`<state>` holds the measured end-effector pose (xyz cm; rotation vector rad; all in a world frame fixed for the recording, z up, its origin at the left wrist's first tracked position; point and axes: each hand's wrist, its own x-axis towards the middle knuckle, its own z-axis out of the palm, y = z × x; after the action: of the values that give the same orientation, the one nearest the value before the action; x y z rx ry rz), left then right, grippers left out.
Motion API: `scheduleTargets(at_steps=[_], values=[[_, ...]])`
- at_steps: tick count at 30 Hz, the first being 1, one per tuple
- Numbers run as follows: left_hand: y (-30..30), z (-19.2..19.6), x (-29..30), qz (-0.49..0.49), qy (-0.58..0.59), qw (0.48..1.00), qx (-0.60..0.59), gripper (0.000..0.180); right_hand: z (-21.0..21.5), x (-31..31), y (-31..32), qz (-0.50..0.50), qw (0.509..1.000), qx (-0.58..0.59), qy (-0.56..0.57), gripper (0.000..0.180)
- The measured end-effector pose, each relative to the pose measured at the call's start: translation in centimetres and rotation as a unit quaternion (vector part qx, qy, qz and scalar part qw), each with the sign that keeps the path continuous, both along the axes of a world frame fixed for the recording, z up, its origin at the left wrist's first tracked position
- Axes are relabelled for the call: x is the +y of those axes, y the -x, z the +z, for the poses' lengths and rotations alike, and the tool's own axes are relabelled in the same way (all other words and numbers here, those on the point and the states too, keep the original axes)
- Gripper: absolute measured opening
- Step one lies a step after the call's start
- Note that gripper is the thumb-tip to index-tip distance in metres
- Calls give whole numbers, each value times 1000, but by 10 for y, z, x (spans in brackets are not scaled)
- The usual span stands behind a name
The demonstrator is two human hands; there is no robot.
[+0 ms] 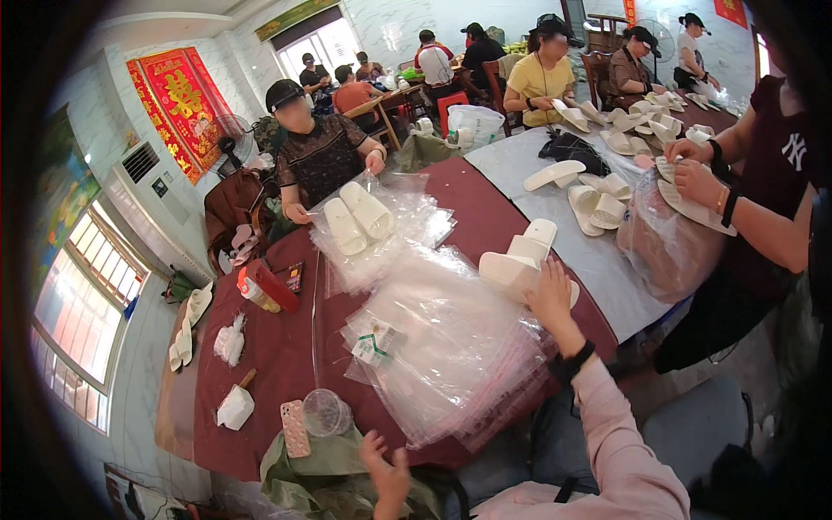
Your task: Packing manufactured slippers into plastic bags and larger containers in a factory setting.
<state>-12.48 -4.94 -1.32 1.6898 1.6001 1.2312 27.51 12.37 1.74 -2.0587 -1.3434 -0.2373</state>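
Observation:
My right hand (552, 299) reaches across to a few white slippers (510, 270) at the right side of the dark red table. Its fingers lie against the near slipper and seem to grip it, partly hiding it. My left hand (386, 468) is held low by the near table edge, fingers apart, with nothing in it. Between and beyond my hands spreads a stack of clear plastic bags (442, 329) with pinkish edges. A small white and green box (377, 344) rests on the stack.
Across the table, a person (321, 147) handles a bagged pair of white slippers (358, 217). On my right, another person's hands (698, 178) hold slippers above a pale table. A clear cup (327, 412), a phone (295, 429) and a red container (273, 286) stand or lie left.

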Motion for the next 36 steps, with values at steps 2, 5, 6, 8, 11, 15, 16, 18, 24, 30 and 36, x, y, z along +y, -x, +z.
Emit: scheduleTargets(at_steps=[2, 5, 6, 8, 11, 15, 16, 18, 24, 30, 36], values=[[-43, 0, 24, -122, -70, 978, 156, 61, -16, 12, -23, -7, 997, -22, 78, 69], [-93, -3, 46, -176, -105, 938, 281, 57, -42, 9, -40, 17, 992, -23, 121, 59], [-107, -10, 52, -186, -117, 927, 303, 54, -42, 3, -39, 63, 986, 30, 150, 49], [-128, -18, 51, -166, -83, 915, 359, 52, -33, -21, -31, 125, 976, 67, 165, 31], [-134, -34, 47, -141, -54, 909, 387, 46, -5, -79, -23, 102, 985, 68, 118, 23], [-131, -46, 45, -151, -71, 903, 395, 49, -14, -116, -52, 149, 913, 378, -36, 26], [-128, -48, 46, -150, -73, 898, 408, 50, -6, -121, -52, 162, 837, 520, -51, 29], [-128, -48, 49, -144, -76, 897, 411, 50, 21, -125, -44, 183, 776, 600, -63, 28], [-130, -42, 53, -146, -94, 901, 398, 53, 29, -112, -15, 221, 638, 736, -49, 29], [-130, -35, 46, -142, -81, 906, 391, 53, 37, -104, -2, 229, 652, 697, -191, 32], [-132, -40, 47, -140, -75, 905, 396, 51, 61, -126, -6, 236, 652, 682, -230, 35]])
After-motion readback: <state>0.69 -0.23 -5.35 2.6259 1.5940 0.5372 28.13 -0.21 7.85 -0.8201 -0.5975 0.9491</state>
